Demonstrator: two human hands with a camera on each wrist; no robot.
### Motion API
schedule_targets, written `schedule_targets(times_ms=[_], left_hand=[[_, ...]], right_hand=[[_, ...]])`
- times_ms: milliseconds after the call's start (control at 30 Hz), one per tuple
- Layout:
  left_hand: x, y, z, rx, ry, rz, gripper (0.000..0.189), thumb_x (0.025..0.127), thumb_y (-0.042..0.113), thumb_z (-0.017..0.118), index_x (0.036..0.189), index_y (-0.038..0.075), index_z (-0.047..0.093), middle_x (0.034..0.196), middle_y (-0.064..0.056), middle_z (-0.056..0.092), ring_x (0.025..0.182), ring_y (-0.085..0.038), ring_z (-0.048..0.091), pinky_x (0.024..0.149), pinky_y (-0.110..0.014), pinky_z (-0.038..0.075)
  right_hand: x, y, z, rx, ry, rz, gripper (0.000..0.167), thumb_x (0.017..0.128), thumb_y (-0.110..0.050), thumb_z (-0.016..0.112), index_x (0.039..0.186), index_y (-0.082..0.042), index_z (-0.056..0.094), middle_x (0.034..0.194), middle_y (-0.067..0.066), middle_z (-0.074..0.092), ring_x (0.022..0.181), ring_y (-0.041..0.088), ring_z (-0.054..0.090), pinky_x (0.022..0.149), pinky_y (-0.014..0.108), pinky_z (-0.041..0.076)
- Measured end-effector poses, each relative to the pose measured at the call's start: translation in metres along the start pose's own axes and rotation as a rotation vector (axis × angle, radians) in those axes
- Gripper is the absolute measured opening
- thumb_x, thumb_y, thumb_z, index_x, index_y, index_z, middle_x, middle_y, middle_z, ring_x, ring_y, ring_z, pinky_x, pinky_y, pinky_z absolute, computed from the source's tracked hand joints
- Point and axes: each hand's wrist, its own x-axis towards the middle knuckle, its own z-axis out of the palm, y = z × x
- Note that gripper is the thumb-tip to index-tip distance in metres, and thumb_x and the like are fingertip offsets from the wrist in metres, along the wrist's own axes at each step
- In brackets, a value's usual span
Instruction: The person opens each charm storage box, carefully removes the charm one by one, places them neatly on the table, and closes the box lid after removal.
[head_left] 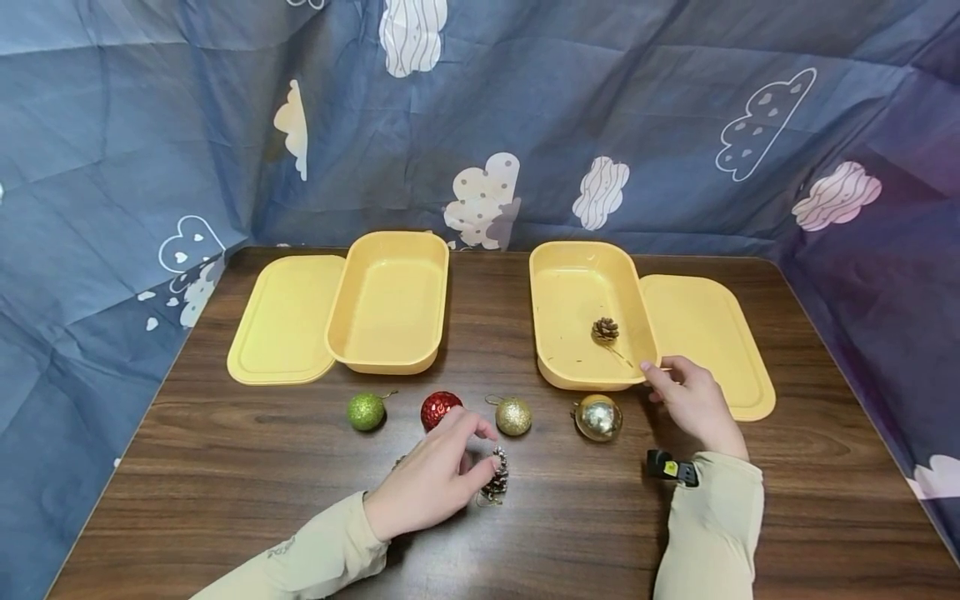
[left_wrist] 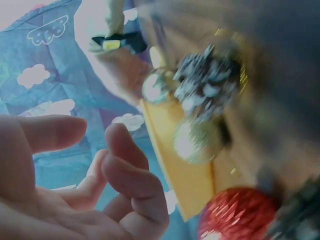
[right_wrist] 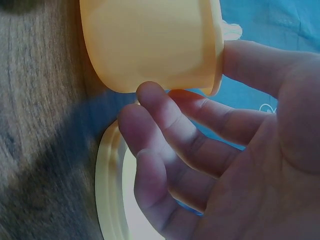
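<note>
My left hand [head_left: 427, 479] hovers over the table with fingers loosely bent and nothing between them. Just by its thumb is a frosted pinecone [head_left: 497, 477] with a gold loop. Another frosted pinecone [left_wrist: 300, 215] shows partly in the left wrist view; from the head, the left hand mostly hides it. A red bauble [head_left: 438, 409] lies just beyond that hand. On the right, my right hand [head_left: 696, 402] pinches the near right corner of a yellow container [head_left: 538, 333], thumb on the rim, fingers below it. Inside lies a brown pinecone [head_left: 605, 330].
A second yellow container [head_left: 335, 333] stands at the left, against a yellow lid [head_left: 281, 321]. Another lid [head_left: 712, 342] lies right of the right container. A green bauble [head_left: 365, 412], a glittery gold bauble [head_left: 513, 416] and a shiny gold bauble [head_left: 598, 418] sit in front.
</note>
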Motion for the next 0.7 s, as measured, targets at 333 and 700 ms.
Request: schedule_targets(times_ms=[333,700], left_hand=[[0.015,0.014,-0.026,0.022,0.058,0.08,0.02,0.09,0.02,0.064,0.108,0.016,0.057,0.096,0.004,0.051,0.064,-0.001,0.047,0.062,-0.02,0.045],[0.033,0.034,-0.04,0.096,0.028,0.135,0.023,0.093,0.025,0.06,0.114,0.017,0.057,0.104,0.007,0.051,0.076,-0.004,0.053,0.066,-0.019,0.047]], right_hand=[[0.0,0.0,0.0,-0.001,-0.003,0.004,0.059,0.1,-0.046,0.044,0.125,0.007,0.052,0.094,0.023,0.068,0.075,0.019,0.066,0.061,0.028,0.049],[0.0,0.0,0.0,-0.003,-0.001,-0.001,0.057,0.1,-0.045,0.044,0.125,0.006,0.052,0.095,0.024,0.067,0.077,0.022,0.066,0.062,0.028,0.048]])
